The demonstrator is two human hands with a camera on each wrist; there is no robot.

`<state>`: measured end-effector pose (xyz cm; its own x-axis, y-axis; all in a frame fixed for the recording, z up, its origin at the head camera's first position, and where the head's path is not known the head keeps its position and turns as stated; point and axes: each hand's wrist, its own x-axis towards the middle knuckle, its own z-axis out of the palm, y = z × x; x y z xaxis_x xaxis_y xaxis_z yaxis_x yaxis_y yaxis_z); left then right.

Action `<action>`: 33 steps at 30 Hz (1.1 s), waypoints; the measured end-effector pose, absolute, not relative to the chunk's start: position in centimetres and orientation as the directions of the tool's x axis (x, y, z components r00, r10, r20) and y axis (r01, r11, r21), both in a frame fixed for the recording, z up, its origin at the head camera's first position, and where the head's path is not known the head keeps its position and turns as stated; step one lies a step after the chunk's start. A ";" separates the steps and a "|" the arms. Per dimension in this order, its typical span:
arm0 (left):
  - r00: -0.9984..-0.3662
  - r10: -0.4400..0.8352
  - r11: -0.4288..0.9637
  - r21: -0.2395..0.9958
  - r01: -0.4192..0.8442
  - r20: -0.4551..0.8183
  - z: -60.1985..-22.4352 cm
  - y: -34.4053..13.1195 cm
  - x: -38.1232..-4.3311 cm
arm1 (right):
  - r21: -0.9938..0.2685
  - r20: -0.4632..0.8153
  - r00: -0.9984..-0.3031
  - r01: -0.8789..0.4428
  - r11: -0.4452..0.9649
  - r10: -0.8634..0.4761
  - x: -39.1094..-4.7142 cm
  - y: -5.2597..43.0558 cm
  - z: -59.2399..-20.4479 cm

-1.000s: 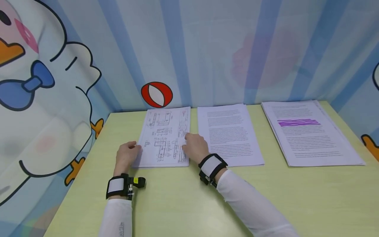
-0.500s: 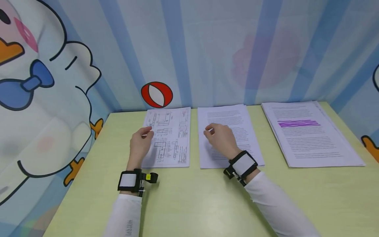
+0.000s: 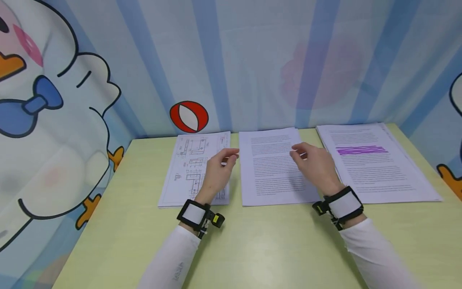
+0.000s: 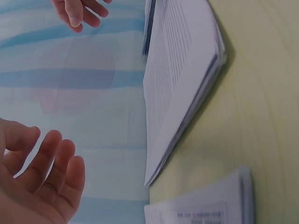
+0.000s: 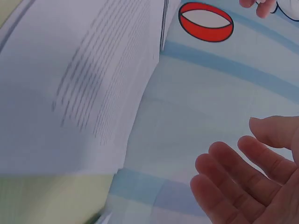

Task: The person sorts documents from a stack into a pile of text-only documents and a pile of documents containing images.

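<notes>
Hovering empty and relaxed, the left hand (image 3: 218,170) and right hand (image 3: 317,166) flank the middle paper stack (image 3: 270,164), probably floppy and slippery, best held by both side edges.

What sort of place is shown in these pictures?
Probably an indoor workspace for handling papers: a pale yellow-green table, three paper stacks in a row on it, and a cartoon-printed backdrop close behind. The wider room is not visible.

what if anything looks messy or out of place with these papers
The right-hand stack stands out: bold purple strokes cross its upper part, unlike the dark print elsewhere, and its sheets look slightly uneven along the right edge. No spill or tear shows.
</notes>
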<state>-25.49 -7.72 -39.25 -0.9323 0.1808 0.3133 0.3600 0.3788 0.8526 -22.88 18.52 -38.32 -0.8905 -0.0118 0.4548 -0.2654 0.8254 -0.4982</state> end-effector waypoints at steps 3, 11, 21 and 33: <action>-0.912 0.243 0.344 0.850 0.399 0.329 -40.1 -6.0 -26.0 | -0.483 0.473 -0.881 -0.259 0.836 0.000 -22.2 20.7 -37.7; -0.882 0.325 0.297 0.849 0.438 0.341 -40.1 -1.3 -25.4 | -0.490 0.457 -0.887 -0.184 0.852 0.071 -20.7 25.7 -36.6; -0.885 0.398 0.292 0.881 0.371 0.241 -40.3 4.7 -24.6 | -0.542 0.348 -0.922 -0.050 0.839 0.170 -20.2 31.8 -37.0; -0.893 0.451 0.297 0.943 0.148 -0.002 -41.4 9.8 -23.6 | -0.515 0.252 -0.941 0.066 0.855 0.224 -20.4 35.7 -39.2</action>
<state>-23.61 9.85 -41.36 -0.8925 0.4510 -0.0022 0.1477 0.2969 0.9434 -20.41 35.70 -39.23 -0.9415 0.2240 0.2518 0.0655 0.8546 -0.5152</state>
